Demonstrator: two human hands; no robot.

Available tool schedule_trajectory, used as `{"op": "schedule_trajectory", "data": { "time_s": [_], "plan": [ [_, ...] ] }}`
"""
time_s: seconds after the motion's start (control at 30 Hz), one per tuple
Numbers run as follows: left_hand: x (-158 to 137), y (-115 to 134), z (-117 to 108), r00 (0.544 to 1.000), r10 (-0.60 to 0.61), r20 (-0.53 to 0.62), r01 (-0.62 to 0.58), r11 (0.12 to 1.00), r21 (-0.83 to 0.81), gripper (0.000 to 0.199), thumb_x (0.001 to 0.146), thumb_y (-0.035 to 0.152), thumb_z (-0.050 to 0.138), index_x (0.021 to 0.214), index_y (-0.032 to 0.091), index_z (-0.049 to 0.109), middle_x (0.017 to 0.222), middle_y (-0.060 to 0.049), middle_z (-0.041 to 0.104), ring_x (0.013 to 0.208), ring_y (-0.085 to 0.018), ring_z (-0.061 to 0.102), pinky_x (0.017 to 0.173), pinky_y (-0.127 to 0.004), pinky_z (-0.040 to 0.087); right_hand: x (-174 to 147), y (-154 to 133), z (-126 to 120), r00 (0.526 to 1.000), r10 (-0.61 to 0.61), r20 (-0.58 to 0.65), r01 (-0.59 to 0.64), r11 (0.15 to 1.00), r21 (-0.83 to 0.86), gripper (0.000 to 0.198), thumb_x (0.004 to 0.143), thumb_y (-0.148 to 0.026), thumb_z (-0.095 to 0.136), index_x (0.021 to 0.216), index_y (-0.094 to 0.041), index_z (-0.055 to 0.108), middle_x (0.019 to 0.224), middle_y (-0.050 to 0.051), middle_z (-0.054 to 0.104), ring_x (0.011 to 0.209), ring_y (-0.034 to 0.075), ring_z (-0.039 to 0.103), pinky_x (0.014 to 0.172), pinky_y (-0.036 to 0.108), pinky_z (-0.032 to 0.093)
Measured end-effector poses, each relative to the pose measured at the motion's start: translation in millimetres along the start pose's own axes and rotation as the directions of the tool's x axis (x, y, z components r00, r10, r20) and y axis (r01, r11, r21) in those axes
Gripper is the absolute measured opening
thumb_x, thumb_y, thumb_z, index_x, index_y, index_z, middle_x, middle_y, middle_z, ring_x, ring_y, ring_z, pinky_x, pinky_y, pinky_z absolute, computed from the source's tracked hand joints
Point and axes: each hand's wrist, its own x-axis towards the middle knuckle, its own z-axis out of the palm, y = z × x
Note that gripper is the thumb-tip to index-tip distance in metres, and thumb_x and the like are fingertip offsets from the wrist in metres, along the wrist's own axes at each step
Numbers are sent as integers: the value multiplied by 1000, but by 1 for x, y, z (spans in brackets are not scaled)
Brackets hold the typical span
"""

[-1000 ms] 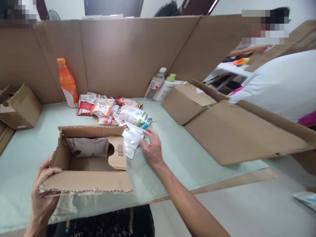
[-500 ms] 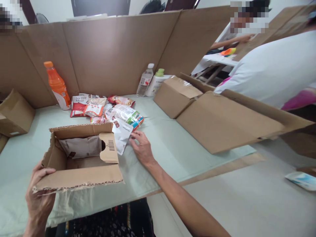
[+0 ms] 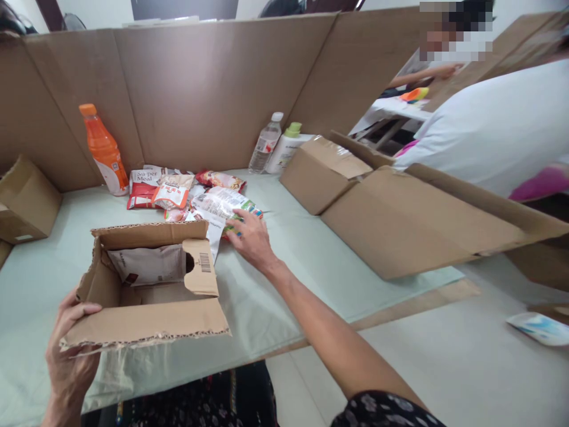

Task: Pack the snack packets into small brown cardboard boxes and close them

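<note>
My left hand grips the near left corner of an open cardboard box, thumb over the rim. Inside the box a white pouch leans against the far wall. My right hand reaches past the box, its fingers apart over a clear and green snack packet; the fingertips seem to touch it. Just under that packet lies another white pouch, partly hidden by the box. To the left are a "Super Meal" packet and an orange-and-white packet. A red packet sits behind.
An orange drink bottle stands at the back left against a cardboard screen. A water bottle and a green-capped white bottle are back right, beside a big cardboard box. A person in white is at right.
My right hand has left the white pouch's edge and moved up onto the clear and green packet. My left hand still holds the box, which has barely shifted.
</note>
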Motion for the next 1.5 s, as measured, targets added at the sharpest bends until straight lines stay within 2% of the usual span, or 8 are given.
{"op": "schedule_trajectory", "data": {
  "time_s": [0.17, 0.3, 0.53, 0.7, 1.03, 1.23, 1.3, 1.5],
  "plan": [
    [1, 3, 1, 1000, -20, 16, 19, 1000, 11, 18, 77, 27, 69, 95, 27, 70, 92, -1, 71, 118, -28, 62, 102, -35, 48, 50, 41, 0, 977, 211, -13, -211, 977, 28, 42, 82, -31, 65, 122, -21, 70, 146, 15, 58, 132, 39, 50, 112, 59, 36],
    [3, 7, 1, 1000, -25, 3, 25, 1000, 15, 15, 79, 27, 70, 94, 26, 70, 90, -1, 70, 114, -27, 63, 99, -35, 48, 69, 67, -1, 926, 369, 78, -376, 919, 116, 45, 81, -40, 68, 120, -18, 69, 126, 16, 70, 119, 36, 60, 107, 53, 44],
    [6, 10, 4, 999, -37, -6, 37, 999, -3, 12, 80, 30, 72, 90, 23, 70, 86, -3, 70, 112, -28, 62, 95, -36, 49, 49, 72, -16, 789, 514, 337, -609, 727, 317, 37, 72, -49, 80, 84, -15, 73, 78, 8, 75, 69, 24, 69, 64, 34, 57],
    [7, 10, 2, 999, -28, 20, 28, 1000, -4, 12, 82, 34, 71, 90, 24, 70, 87, -3, 71, 115, -27, 63, 93, -35, 51, 29, 59, -28, 772, 542, 331, -635, 636, 439, 34, 66, -46, 82, 78, -16, 71, 70, 5, 74, 62, 21, 67, 56, 30, 55],
    [9, 12, 1, 995, 28, 95, -29, 1000, 6, 24, 92, 47, 68, 98, 24, 70, 95, -6, 75, 123, -29, 63, 97, -35, 55, -9, 28, -105, 832, 544, -110, -423, 749, 510, 39, 61, -48, 83, 86, -21, 72, 81, 3, 73, 72, 23, 67, 64, 34, 57],
    [9, 15, 5, 995, -1, 97, 6, 999, -53, 41, 93, 63, 63, 101, 23, 71, 107, -8, 74, 128, -28, 62, 100, -33, 54, 3, -47, -144, 772, 220, -597, 171, 832, 528, 27, 74, -44, 81, 90, -24, 72, 90, 4, 71, 87, 26, 71, 86, 46, 58],
    [8, 15, 6, 994, -24, 106, 31, 998, -59, 44, 93, 65, 63, 101, 23, 72, 118, -10, 71, 129, -28, 61, 101, -33, 54, 6, -79, -146, 766, 69, -639, 338, 802, 493, 23, 80, -42, 80, 92, -24, 72, 90, 4, 71, 91, 27, 72, 89, 49, 57],
    [6, 22, 7, 986, -125, 109, 125, 992, 9, 33, 95, 47, 62, 112, 21, 73, 118, -10, 69, 117, -26, 67, 92, -33, 59, 2, -152, -116, 834, -168, -525, 400, 840, 366, 22, 90, -46, 75, 92, -25, 67, 80, -1, 67, 68, 18, 62, 67, 33, 56]
  ]
}}
